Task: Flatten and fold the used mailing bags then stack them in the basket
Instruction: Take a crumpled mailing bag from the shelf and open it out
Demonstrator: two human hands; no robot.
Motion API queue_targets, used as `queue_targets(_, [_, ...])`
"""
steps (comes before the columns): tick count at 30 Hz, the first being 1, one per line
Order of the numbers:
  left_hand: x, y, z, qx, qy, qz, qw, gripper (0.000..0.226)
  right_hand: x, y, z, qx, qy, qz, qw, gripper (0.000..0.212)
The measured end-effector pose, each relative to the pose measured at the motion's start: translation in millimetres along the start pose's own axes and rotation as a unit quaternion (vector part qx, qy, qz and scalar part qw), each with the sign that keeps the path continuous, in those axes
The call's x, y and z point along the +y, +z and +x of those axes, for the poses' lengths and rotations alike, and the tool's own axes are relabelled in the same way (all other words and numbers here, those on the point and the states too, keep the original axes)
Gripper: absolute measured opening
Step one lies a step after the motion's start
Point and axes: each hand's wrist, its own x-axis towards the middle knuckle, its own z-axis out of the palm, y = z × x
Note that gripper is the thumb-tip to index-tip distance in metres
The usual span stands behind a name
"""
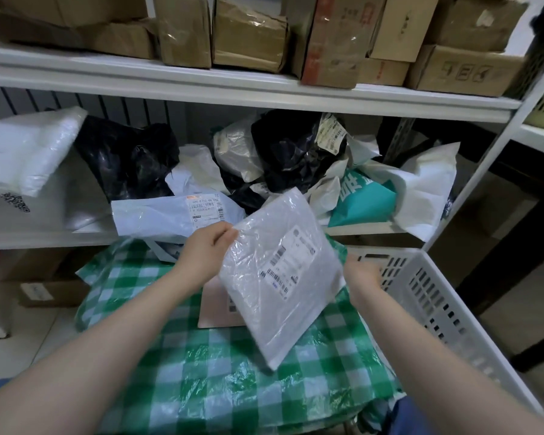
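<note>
A flat white mailing bag (pixel 283 274) with a shipping label hangs tilted above a green-and-white checked bag (pixel 220 381). My left hand (pixel 209 246) pinches the white bag's upper left corner. My right hand (pixel 363 274) is behind its right edge, fingers partly hidden by the bag. A white slotted basket (pixel 446 312) stands just to the right. A pink flat item (pixel 214 306) lies on the checked bag under the white one. Crumpled black, white and teal mailing bags (pixel 292 158) are piled on the shelf behind.
A white metal shelf (pixel 233 89) spans the view; cardboard boxes (pixel 333 39) fill its upper level. Another white bag with a label (pixel 176 215) hangs over the shelf's front edge. More boxes sit on the floor at the lower left. A dark table stands at the right.
</note>
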Motion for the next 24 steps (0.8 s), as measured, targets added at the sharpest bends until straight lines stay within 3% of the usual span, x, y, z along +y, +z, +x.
queue_targets(2, [5.2,-10.1,-0.1,-0.065,0.026,0.018,0.997,0.034,-3.8,-6.0,-3.0,-0.023,-0.055,-0.051,0.997,0.065])
queue_targets(5, [3.4,-22.7,2.6,-0.120,0.044,0.025,0.991,0.031,-4.2,-12.0,-15.1,-0.154,-0.114,-0.076,0.979,0.069])
queue_targets(7, [0.1,-29.9,4.1,-0.129,0.035,0.012,0.991,0.032,-1.6,-13.3,-23.6,-0.227,-0.126,-0.083,0.962,0.068])
queue_targets(9, [-1.3,-35.1,4.8,-0.101,0.024,0.007,0.995,0.027,5.2,-10.0,-23.2,-0.247,-0.159,-0.089,0.952,0.055])
queue_targets(12, [-10.0,-34.9,6.3,0.001,0.000,0.047,0.999,0.013,12.3,-1.1,-25.4,-0.229,-0.210,-0.114,0.944,0.042])
queue_targets(15, [-22.8,-22.5,0.8,0.098,-0.008,0.180,0.979,0.026,21.5,12.6,-25.1,-0.149,-0.247,-0.218,0.932,0.036])
queue_targets(17, [-30.5,-5.6,-8.7,0.117,0.007,0.277,0.954,0.043,31.2,21.0,-28.9,-0.101,-0.247,-0.304,0.915,0.018])
queue_targets(18, [-32.5,4.9,-16.4,0.103,0.014,0.307,0.946,0.049,38.0,23.9,-31.7,-0.073,-0.261,-0.346,0.898,0.021])
queue_targets(20, [-37.6,29.6,-32.6,0.028,0.024,0.339,0.940,0.055,51.9,30.0,-36.6,-0.046,-0.355,-0.409,0.840,0.049])
queue_targets(22, [-47.4,57.3,-50.6,-0.070,0.019,0.363,0.929,0.056,62.0,37.0,-45.8,-0.097,-0.435,-0.425,0.788,0.064])
queue_targets(24, [-59.4,77.8,-63.2,-0.132,0.008,0.382,0.915,0.055,71.7,47.2,-48.7,-0.171,-0.449,-0.449,0.754,0.066])
